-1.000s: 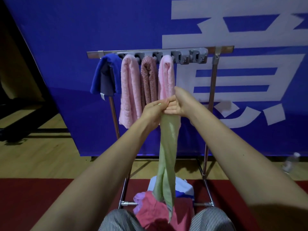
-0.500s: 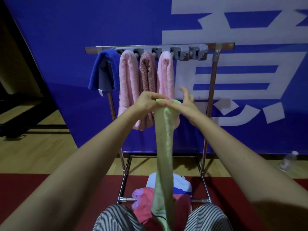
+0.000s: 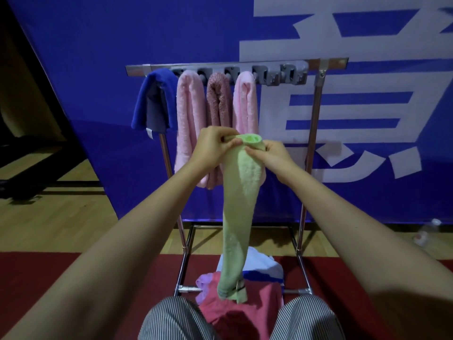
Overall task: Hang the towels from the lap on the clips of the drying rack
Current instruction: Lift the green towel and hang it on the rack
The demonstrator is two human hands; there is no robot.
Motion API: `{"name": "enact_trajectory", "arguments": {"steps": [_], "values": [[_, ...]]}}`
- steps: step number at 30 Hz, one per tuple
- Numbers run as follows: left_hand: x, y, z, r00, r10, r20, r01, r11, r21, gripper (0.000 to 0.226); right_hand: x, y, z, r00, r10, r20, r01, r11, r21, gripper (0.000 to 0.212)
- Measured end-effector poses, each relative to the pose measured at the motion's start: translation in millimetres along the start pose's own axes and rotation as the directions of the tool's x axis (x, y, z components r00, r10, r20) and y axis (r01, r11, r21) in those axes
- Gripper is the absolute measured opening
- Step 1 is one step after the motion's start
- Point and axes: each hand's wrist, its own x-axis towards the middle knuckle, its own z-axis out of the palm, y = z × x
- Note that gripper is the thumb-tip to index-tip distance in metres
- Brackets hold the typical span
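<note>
Pinching the folded top of a green towel (image 3: 241, 200), the left hand (image 3: 215, 146) and right hand (image 3: 272, 155) sit close together in front of the drying rack (image 3: 316, 123), below its top bar. There is one hand on each side of the fold, and both are clamped on it with curled fingers and thumbs. The towel hangs straight down from the hands, and its lower end reaches the lap pile in front of the rack's base. A small dark tag shows at that end, no text legible.

The lap pile holds a red towel (image 3: 235, 312), a purple towel (image 3: 204, 283) and a white-and-blue towel (image 3: 262, 266), between striped trouser knees (image 3: 176, 320).

Along the rack's bar, from its left end:
- blue towel (image 3: 154, 99) with a white tag (image 3: 150, 133), writing too small to read
- pink towel (image 3: 190, 119)
- dusty-rose towel (image 3: 218, 101)
- pale pink towel (image 3: 246, 101)
- grey clips (image 3: 291, 75), in plain sight at the right end

Behind the rack is a blue banner (image 3: 85, 45) with big white characters, cropped and not readable. A plastic bottle (image 3: 426, 233) lies on the wooden floor right of the rack, label unreadable. A red mat (image 3: 36, 278) lies under the rack's front bar.
</note>
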Motion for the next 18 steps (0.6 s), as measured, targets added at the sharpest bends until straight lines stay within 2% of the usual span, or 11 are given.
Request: {"name": "enact_trajectory", "arguments": {"steps": [3,5,7,9,11,13,14,16,18], "values": [[-5,-11,1,1.0,-0.02,0.022,0.02,1.0,-0.003,0.025,-5,8,2,0.999,0.004,0.054,-0.005,0.999,0.033,0.024],[-2,-12,-1,0.999,-0.021,0.039,0.022,0.999,-0.039,0.023,-4,3,2,0.997,-0.037,0.074,0.036,0.999,0.01,0.028],[1,-13,-2,0.996,-0.009,0.089,0.014,0.998,-0.055,0.02,-1,-4,4,0.994,-0.078,0.076,0.082,0.995,-0.05,0.018],[2,-12,0,0.996,-0.052,0.071,0.06,0.991,-0.122,0.017,3,-12,5,0.995,-0.09,0.033,0.092,0.994,-0.055,0.008],[-2,-13,3,0.982,-0.189,0.029,0.187,0.911,-0.367,0.023,6,-22,4,0.996,-0.092,0.005,0.092,0.995,-0.046,0.012],[-11,-20,9,0.955,-0.271,0.124,0.289,0.74,-0.607,0.038,10,-32,1,0.994,-0.109,0.003,0.109,0.993,-0.051,0.016],[-18,-25,14,0.938,-0.277,0.21,0.345,0.674,-0.654,0.041,12,-38,1,0.993,-0.12,0.006,0.12,0.991,-0.052,0.014],[-36,-34,29,0.89,-0.301,0.343,0.456,0.616,-0.642,0.039,14,-48,0,0.991,-0.134,0.015,0.134,0.99,-0.052,0.006],[-49,-40,45,0.857,-0.373,0.356,0.515,0.579,-0.632,0.045,16,-57,1,0.988,-0.15,0.022,0.151,0.988,-0.042,0.007]]}}
